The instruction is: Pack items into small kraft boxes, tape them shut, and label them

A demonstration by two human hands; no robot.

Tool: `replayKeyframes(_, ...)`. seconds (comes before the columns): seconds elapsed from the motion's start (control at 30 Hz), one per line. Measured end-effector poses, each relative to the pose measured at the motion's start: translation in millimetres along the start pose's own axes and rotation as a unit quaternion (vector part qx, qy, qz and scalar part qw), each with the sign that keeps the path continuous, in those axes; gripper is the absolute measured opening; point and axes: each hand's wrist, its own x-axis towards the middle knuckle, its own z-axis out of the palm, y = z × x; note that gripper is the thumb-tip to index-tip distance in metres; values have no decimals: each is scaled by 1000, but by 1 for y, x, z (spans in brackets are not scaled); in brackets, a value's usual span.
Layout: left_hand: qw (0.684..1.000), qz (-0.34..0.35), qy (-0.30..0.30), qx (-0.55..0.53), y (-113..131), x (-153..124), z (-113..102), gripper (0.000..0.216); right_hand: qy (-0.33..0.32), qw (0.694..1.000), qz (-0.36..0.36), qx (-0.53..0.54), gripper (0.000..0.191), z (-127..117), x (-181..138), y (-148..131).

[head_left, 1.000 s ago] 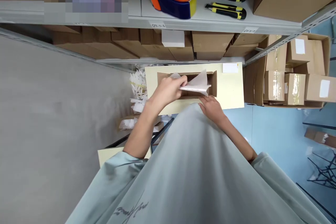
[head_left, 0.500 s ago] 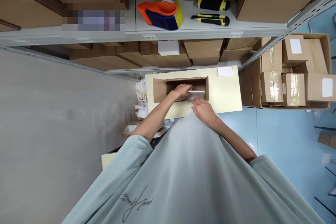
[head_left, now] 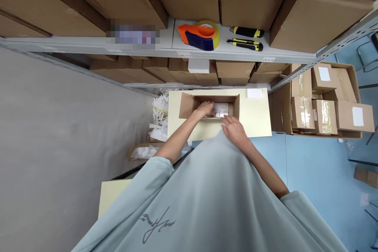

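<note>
On the pale yellow tabletop (head_left: 255,114) stands an open cardboard box (head_left: 186,106), one flap folded out to the left. A flat white packet (head_left: 222,108) lies inside it, its kind not clear. My left hand (head_left: 206,109) reaches into the box, fingers curled at the packet's left edge. Its fingertips are partly hidden. My right hand (head_left: 235,129) rests at the near wall of the box, close to the packet's near edge, with fingers stretched out and slightly apart.
A shelf (head_left: 165,49) crosses above the table, bearing a tape dispenser (head_left: 201,38), two utility knives (head_left: 246,38) and cardboard boxes. To the right stands a large carton (head_left: 280,108) filled with smaller taped boxes. White paper scraps (head_left: 159,114) lie at the left.
The packet has gone from tilted above the box's near side to lying flatter and lower inside. My left hand went down with it. The view has shifted upward.
</note>
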Motion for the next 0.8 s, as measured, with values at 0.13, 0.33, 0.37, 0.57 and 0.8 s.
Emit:
replayKeyframes(0.13, 992, 68, 98, -42, -17, -64, 2, 66, 48, 999, 11, 5, 45, -9, 6, 14)
replayKeyframes(0.33, 963, 58, 255, -58, -39, -143, 24, 45, 60, 997, 33, -23, 47, -29, 31, 38)
replayKeyframes(0.37, 959, 56, 271, -63, -41, -150, 29, 42, 61, 997, 34, -32, 47, -32, 38, 41)
replayKeyframes(0.57, 926, -12, 349, -144, -45, -168, 62, 36, 94, 993, 44, -56, 49, -44, 87, 58)
replayKeyframes(0.8, 886, -105, 412, -187, -56, -164, 88, 35, 131, 988, 74, -18, 48, -45, 99, 67)
